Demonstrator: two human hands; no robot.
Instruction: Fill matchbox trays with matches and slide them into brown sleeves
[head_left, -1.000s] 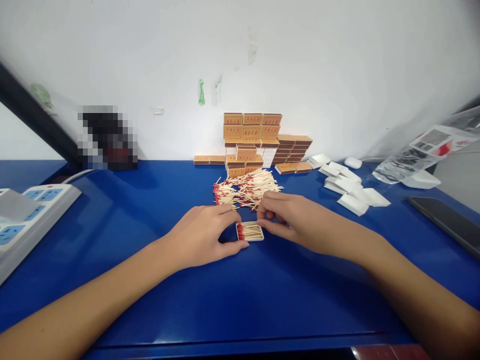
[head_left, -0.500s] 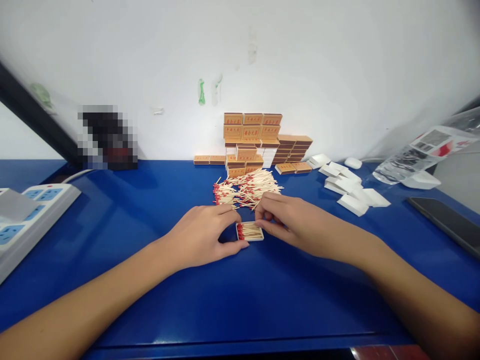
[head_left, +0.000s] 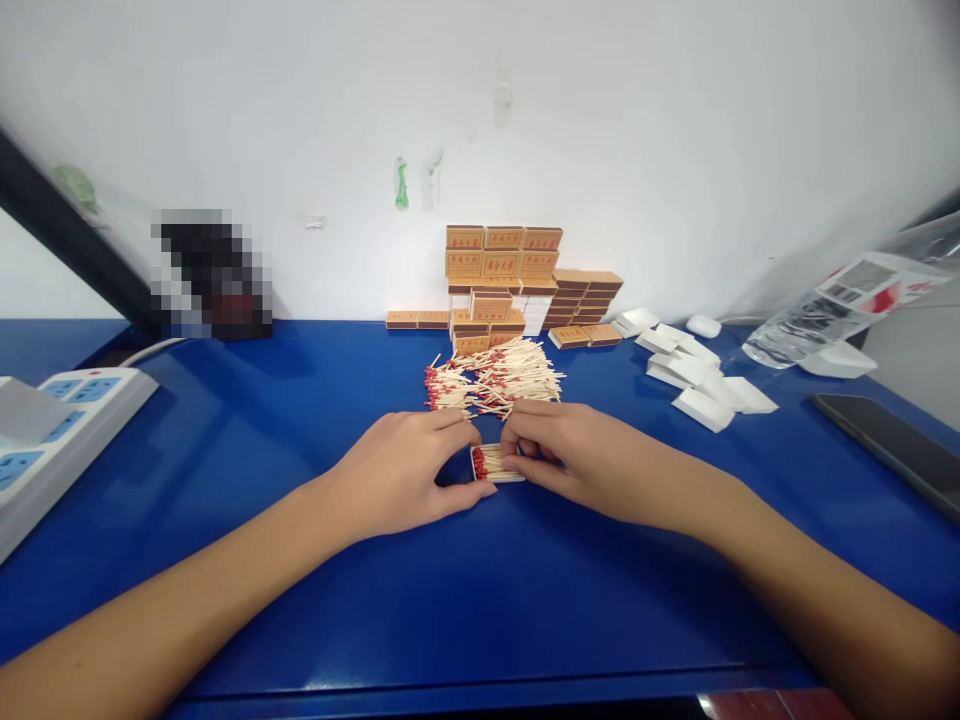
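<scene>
A small white matchbox tray [head_left: 474, 468] lies on the blue table, filled with matches [head_left: 491, 462] whose red heads point left. My left hand [head_left: 409, 465] holds the tray at its left end, with the index finger at the far side and the thumb at the near side. Over the tray's right end is my right hand [head_left: 559, 445], its thumb and index finger pinched on matches there. The fingers partly cover that end. Just beyond both hands, a loose heap of matches [head_left: 517, 375] spreads over the table.
Stacked matchboxes [head_left: 501, 265] stand against the wall behind the heap, with more boxes [head_left: 585, 295] beside them. White trays [head_left: 686, 370] lie at the right, near a plastic bottle [head_left: 810, 310] and a phone [head_left: 885, 440]. A power strip [head_left: 112, 400] is at the left.
My right hand has moved slightly left and down, from the tray's right corner to over the matches in it. My left hand stays on the tray.
</scene>
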